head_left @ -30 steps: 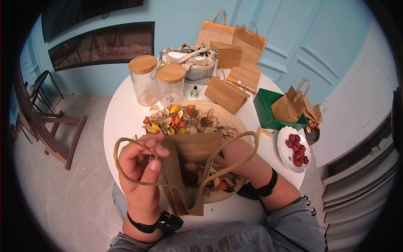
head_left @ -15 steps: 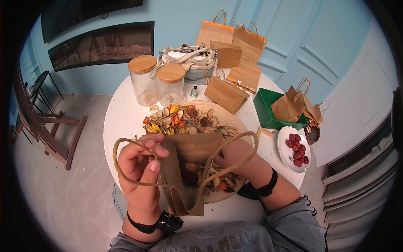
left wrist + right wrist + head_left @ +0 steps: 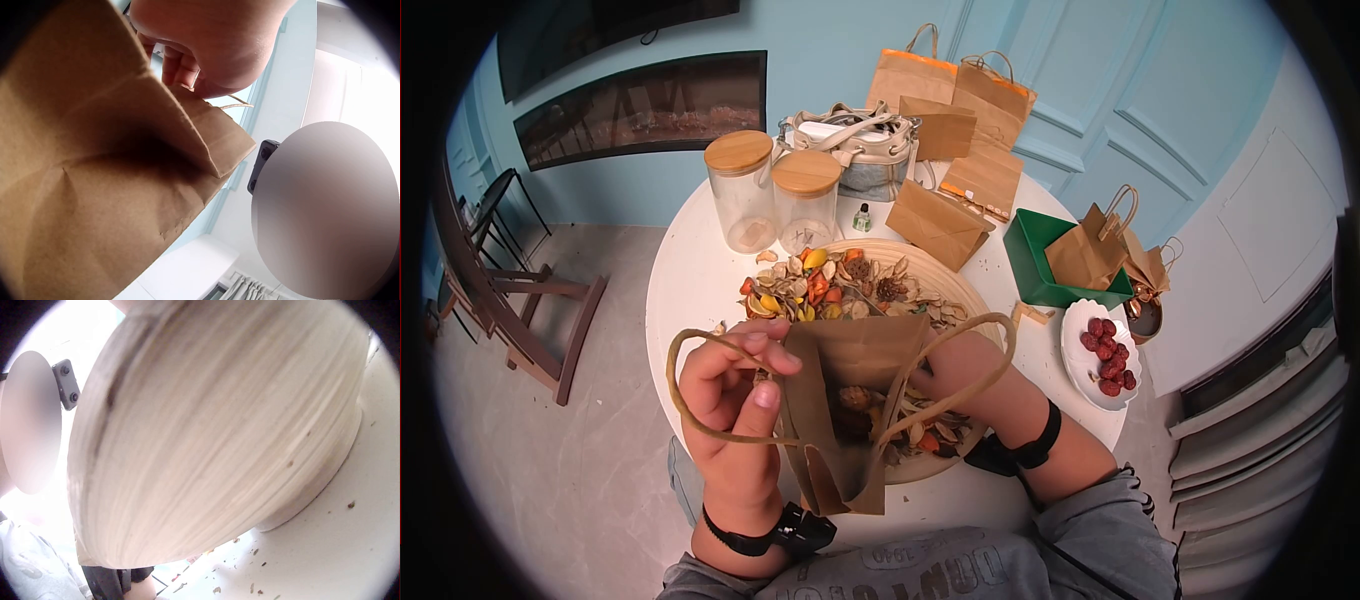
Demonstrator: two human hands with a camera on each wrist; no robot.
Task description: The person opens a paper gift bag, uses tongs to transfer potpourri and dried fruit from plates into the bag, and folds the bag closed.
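A brown paper bag stands open-topped with dried flowers and a cone-like piece showing through its mouth. My left hand is at its left side; curled fingers and thumb pinch the twisted handle beside the bag's edge. In the left wrist view, the fingers bend over the bag's top edge. My right hand reaches behind the bag over the wide wooden bowl of potpourri; its fingers are hidden. The right wrist view is mostly filled by the bowl's outer wall.
Two lidded glass jars, a small bottle and a handbag stand behind the bowl. More paper bags are at the back. On the right are a green box and a white dish of red dates.
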